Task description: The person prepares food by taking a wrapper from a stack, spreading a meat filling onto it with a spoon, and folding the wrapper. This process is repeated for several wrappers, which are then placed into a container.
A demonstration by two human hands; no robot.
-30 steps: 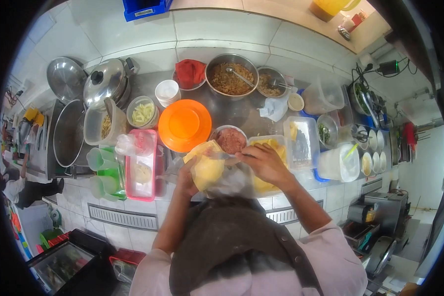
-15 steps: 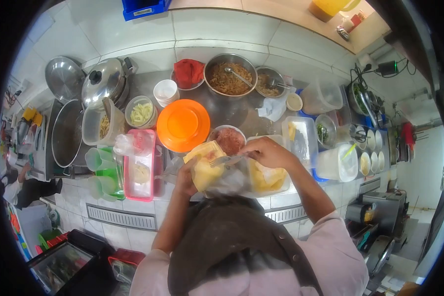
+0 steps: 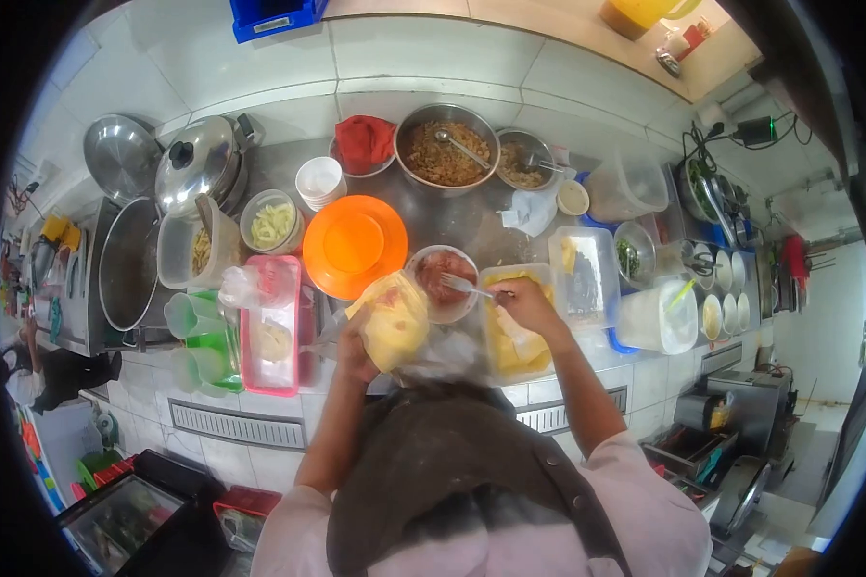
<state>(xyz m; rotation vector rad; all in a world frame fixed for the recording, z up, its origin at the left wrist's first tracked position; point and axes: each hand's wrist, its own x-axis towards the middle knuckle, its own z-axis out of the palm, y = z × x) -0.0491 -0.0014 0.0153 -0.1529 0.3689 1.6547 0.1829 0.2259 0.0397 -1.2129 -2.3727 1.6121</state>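
Note:
My left hand holds yellow wrappers with a smear of pinkish filling on them. In my right hand is a fork, its tines over the pink minced filling in a white bowl. Just right of that bowl, a clear container holds more yellow wrappers, partly under my right hand. An orange lid lies behind the held wrappers, left of the bowl.
A large steel bowl of brown filling with a spoon stands at the back. Left are a pink tray, a tub of pale slices and pots. Right are a white tub and small cups. A person stands far left.
My right hand has moved the fork from the wrappers to the bowl of filling. The wrappers in my left hand now tilt more toward the camera.

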